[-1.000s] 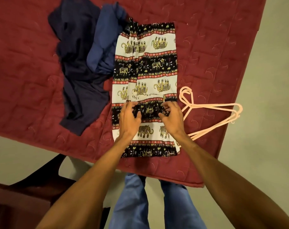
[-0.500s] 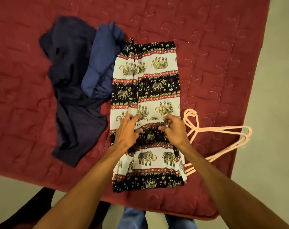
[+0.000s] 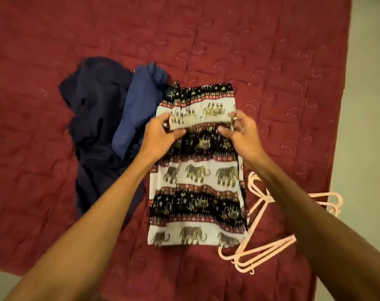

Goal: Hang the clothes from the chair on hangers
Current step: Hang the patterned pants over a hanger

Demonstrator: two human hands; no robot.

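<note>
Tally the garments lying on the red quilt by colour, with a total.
Elephant-print garment: 1
Navy garment: 1, as far as the heap shows
Blue garment: 1
Total: 3

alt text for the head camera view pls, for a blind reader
The left hand and right hand pinch a fold across an elephant-print garment lying on a red quilt. Dark blue clothes lie heaped to its left, and pink hangers lie to its right.
</note>
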